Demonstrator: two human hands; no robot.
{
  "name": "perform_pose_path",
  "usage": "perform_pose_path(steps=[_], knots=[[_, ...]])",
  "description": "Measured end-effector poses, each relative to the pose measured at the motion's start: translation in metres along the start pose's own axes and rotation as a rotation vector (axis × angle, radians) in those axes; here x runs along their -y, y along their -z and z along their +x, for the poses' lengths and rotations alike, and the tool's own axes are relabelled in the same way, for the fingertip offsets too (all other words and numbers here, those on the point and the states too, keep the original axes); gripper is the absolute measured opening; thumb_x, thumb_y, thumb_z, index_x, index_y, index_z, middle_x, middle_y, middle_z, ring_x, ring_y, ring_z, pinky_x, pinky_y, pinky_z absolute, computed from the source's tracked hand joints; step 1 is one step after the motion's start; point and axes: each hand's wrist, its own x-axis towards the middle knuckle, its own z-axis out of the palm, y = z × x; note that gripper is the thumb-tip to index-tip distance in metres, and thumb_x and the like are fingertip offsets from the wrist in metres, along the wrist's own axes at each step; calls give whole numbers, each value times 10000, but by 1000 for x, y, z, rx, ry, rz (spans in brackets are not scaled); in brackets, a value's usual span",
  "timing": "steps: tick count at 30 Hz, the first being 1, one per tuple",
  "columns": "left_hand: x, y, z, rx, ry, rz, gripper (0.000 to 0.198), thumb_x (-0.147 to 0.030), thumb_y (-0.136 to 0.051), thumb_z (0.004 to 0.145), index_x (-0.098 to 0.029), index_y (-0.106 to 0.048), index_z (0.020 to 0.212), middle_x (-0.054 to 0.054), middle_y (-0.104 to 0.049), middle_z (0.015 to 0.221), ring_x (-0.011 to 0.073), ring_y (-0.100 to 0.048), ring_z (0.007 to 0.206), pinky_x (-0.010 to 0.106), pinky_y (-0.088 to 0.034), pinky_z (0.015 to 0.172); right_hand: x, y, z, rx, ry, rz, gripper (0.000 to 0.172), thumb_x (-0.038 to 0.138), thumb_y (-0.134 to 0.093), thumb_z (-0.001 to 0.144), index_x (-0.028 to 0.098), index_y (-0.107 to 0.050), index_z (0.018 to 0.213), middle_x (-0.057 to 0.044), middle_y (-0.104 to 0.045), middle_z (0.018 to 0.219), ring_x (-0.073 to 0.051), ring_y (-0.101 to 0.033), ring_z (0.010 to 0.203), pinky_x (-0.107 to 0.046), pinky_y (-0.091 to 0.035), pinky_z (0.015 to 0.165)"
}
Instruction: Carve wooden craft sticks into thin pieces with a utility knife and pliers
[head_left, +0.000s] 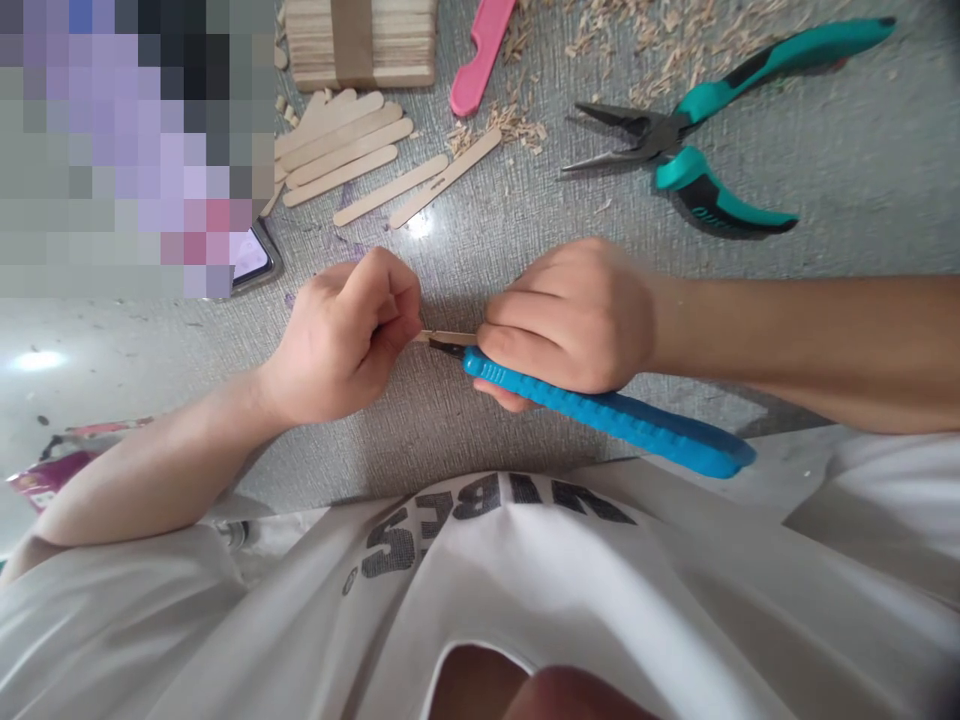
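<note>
My left hand [352, 340] is closed, pinching one end of a thin wooden craft stick [457, 337] between thumb and fingers. My right hand [566, 320] wraps around a pair of blue-handled pliers [615, 420], its knuckles up and one handle showing along its lower side. The dark jaws lie against the stick in the short gap between my two hands. A small notch shows in the stick there. The stick's far end goes under the fingers of my right hand, so whether they also grip it is hidden.
Loose craft sticks [349, 145] lie beyond my hands, below a banded bundle of sticks [405, 45]. Teal-handled needle-nose pliers [664, 135] rest open at upper right. A pink tool handle [484, 55] and wood shavings [517, 130] are nearby. A phone [255, 255] sits at left beside a blurred patch.
</note>
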Motion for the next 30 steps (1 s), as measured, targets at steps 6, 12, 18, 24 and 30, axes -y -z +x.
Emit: perform_pose_path(steps=[6, 12, 18, 24, 30], knots=[[2, -4, -5, -3, 63, -51, 229, -118, -564, 960, -282, -407, 996, -42, -490, 765, 128, -459, 618, 327, -372, 586, 2, 10, -1, -22, 7, -38, 359, 374, -502, 1139, 199, -634, 856, 18, -579, 749, -156, -523, 676, -341, -368, 645], [2, -2, -4, 5, 52, -43, 222, -132, -561, 959, -284, -401, 987, -41, -502, 760, 135, -473, 615, 333, -390, 591, -6, -16, -8, -107, 43, 36, 399, 477, -471, 1143, 205, -635, 902, 24, -560, 732, -145, -462, 621, -332, -325, 609], [-2, 2, 1, 33, 44, -20, 181, -116, -558, 1008, -271, -520, 1094, -70, -590, 682, 129, -535, 585, 330, -445, 650, -11, -23, -13, -100, 26, 0, 481, 571, -405, 1154, 215, -632, 923, 26, -543, 713, -146, -465, 620, -340, -325, 594], [-5, 2, 0, -37, 0, 140, 145, -193, -577, 1062, -234, -664, 954, 4, -722, 750, 154, -599, 627, 337, -456, 623, -10, -13, -14, -117, -2, 34, 499, 600, -411, 1151, 220, -649, 934, 30, -528, 696, -139, -450, 608, -341, -321, 596], [-3, 3, 2, -22, -76, 165, 216, -220, -619, 1035, -224, -620, 819, -28, -588, 595, 135, -492, 542, 323, -369, 559, -9, -12, -16, -139, -1, 23, 574, 665, -366, 1149, 224, -681, 961, 29, -523, 685, -143, -445, 605, -343, -332, 587]])
